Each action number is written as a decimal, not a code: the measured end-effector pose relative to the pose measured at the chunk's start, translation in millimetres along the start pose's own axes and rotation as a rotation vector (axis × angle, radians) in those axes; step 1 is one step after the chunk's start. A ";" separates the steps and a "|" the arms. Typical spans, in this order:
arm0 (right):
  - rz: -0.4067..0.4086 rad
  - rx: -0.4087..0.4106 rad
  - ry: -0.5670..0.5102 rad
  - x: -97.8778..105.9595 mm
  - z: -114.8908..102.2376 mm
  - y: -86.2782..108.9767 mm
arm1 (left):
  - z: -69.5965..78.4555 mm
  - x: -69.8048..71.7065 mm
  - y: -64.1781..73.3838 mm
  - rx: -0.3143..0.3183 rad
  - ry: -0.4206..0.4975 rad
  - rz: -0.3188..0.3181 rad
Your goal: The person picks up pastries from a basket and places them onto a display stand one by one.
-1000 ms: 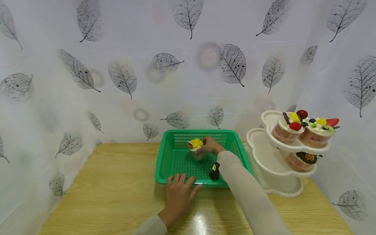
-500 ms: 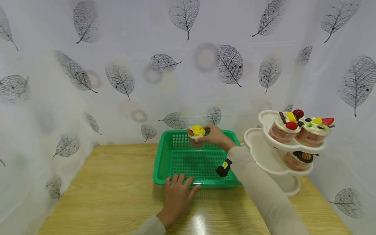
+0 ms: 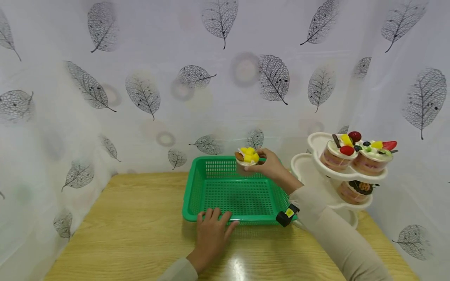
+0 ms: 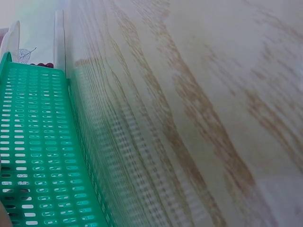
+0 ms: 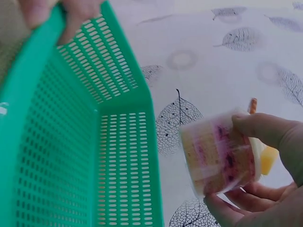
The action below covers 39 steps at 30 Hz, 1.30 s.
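Note:
A dessert cup [image 3: 247, 157] topped with yellow fruit chunks hangs over the back of the green basket [image 3: 187, 195]. My right hand [image 3: 272, 168] grips it from the right side. In the right wrist view the dessert cup [image 5: 218, 153] shows pink and cream layers through its clear wall, with thumb and fingers around it. My left hand [image 3: 211, 234] lies at the basket's front rim, fingers spread and fingertips on the edge. No other item shows inside the basket. The left wrist view catches the basket's slotted side [image 4: 42, 142] and just a sliver of the hand.
To the right stands a white tiered stand [image 3: 307, 175] with scalloped trays. Two fruit-topped dessert cups [image 3: 337, 156] sit on its top tray, and a chocolate-topped cup [image 3: 356, 192] is on the tray below. A leaf-print curtain [image 3: 158, 136] hangs behind the wooden table [image 3: 123, 226].
My right hand has lifted the dessert cup up from inside the basket and carried it to the right. The left hand has stayed at the front rim.

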State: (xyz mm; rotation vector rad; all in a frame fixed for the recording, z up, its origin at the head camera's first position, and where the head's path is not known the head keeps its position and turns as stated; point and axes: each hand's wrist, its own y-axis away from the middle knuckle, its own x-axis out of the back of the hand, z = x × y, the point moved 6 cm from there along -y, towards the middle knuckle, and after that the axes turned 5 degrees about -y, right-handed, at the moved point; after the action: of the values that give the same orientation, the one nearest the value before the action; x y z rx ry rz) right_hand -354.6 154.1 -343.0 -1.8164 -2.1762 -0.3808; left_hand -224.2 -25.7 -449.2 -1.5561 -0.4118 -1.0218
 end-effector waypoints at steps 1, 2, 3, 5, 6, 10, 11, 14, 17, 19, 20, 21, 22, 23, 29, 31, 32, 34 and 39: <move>0.007 0.003 -0.001 1.6 1.6 3.7 | -0.1 -0.4 0.2 -0.001 0.000 0.002; 0.017 0.009 0.001 3.4 3.2 7.5 | -0.2 -0.6 0.4 -0.004 0.001 0.006; 0.028 0.017 0.009 5.5 5.1 11.1 | -0.3 -0.7 0.6 -0.006 0.000 0.012; 0.048 0.025 0.015 9.6 9.3 18.3 | -0.5 -1.0 0.6 -0.008 0.002 0.024; 0.056 0.027 0.020 11.9 11.2 22.2 | -0.5 -0.9 0.5 -0.008 0.002 0.032; 0.077 0.016 0.043 22.9 20.7 38.8 | 0.4 -0.7 -0.6 -0.010 0.001 0.046; 0.083 0.011 0.053 26.2 23.2 43.0 | 0.7 -0.5 -0.9 -0.010 0.003 0.045; 0.097 0.019 0.072 35.7 29.4 54.3 | 1.4 0.0 -1.3 -0.010 0.002 0.046; 0.107 0.034 0.070 44.1 35.7 64.7 | 1.1 1.0 -1.2 -0.004 0.006 0.045; 0.113 0.041 0.063 49.4 40.6 71.1 | 0.8 1.6 -1.0 -0.003 0.007 0.043; 0.117 0.043 0.061 52.1 42.9 74.3 | 0.8 1.9 -0.8 -0.004 0.008 0.041; 0.119 0.043 0.052 54.7 45.3 77.5 | 0.7 1.8 -0.7 -0.005 0.003 0.039; 0.122 0.041 0.046 57.5 47.5 80.7 | 0.8 1.7 -0.6 -0.007 0.001 0.036; 0.127 0.041 0.045 60.2 49.1 83.8 | 0.8 1.5 -0.4 -0.009 -0.001 0.032; 0.152 0.013 0.072 75.2 55.2 99.4 | -0.1 -0.5 0.4 -0.009 -0.009 0.024; 0.155 -0.010 0.065 79.8 57.5 103.5 | -0.2 -0.2 0.6 -0.010 -0.008 0.033; 0.161 -0.022 0.067 82.4 58.7 105.5 | -0.2 -0.2 0.7 -0.010 -0.008 0.037; 0.178 -0.030 0.065 87.5 60.8 109.0 | -0.3 -0.2 0.7 -0.012 -0.009 0.044; 0.232 -0.012 0.038 98.4 66.5 117.3 | -0.3 -0.1 0.6 -0.015 -0.014 0.049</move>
State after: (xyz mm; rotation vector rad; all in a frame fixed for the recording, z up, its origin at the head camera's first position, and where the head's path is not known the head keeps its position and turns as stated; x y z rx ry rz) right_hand -258.9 289.1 -364.8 -2.0220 -1.9141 -0.3735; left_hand -223.9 -26.1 -449.6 -1.5804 -0.3745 -0.9790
